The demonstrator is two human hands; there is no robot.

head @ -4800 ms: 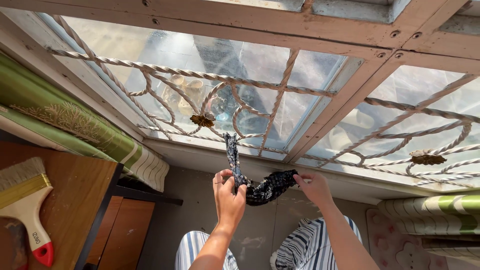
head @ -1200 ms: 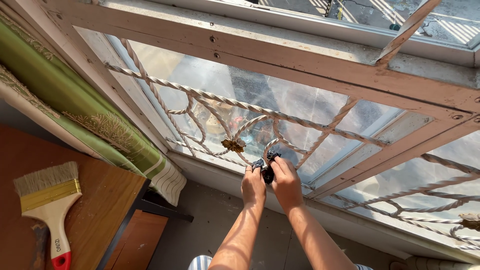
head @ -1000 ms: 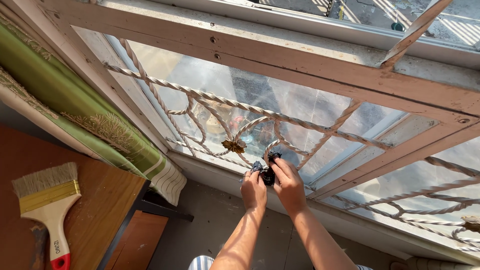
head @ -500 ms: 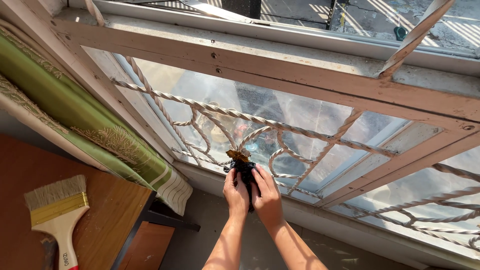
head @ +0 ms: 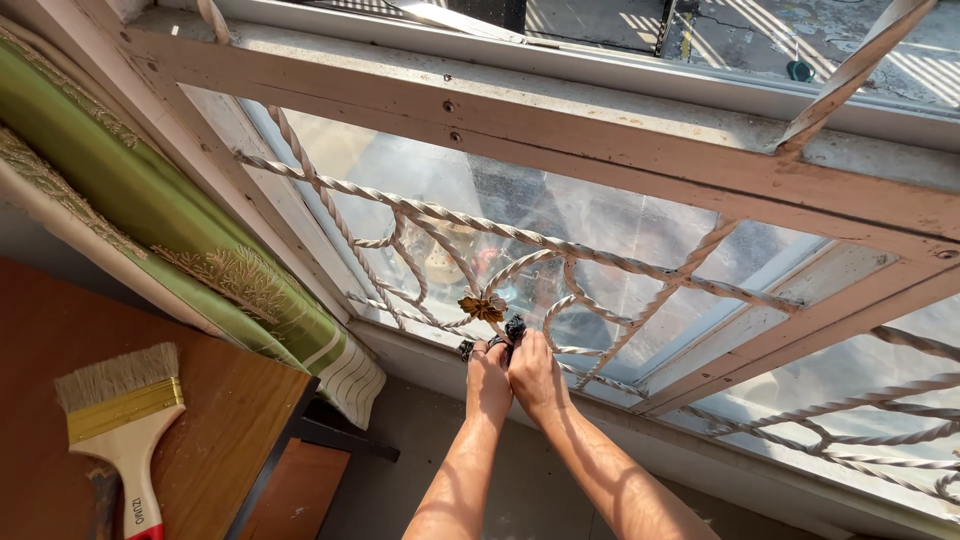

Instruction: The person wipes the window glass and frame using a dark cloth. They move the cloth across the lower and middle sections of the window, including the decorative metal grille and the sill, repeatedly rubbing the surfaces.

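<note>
Both hands press a small dark patterned cloth [head: 514, 329] against the white twisted-metal window grille [head: 560, 266]. My left hand [head: 488, 378] and my right hand [head: 535, 372] sit side by side, fingers closed on the cloth, which is mostly hidden between them. They are just below and right of a gold leaf ornament [head: 483, 306] on the grille. Dusty glass lies behind the bars.
A worn wooden window frame [head: 560, 125] runs above the grille. A green embroidered curtain [head: 190, 260] hangs at the left. On a brown wooden table [head: 210, 410] at lower left lies a wide paintbrush [head: 120, 420] with a white and red handle.
The hands with the cloth have slipped down off the gold leaf ornament, which now shows. Earlier the cloth was stretched out long; it is now bunched between both hands.
</note>
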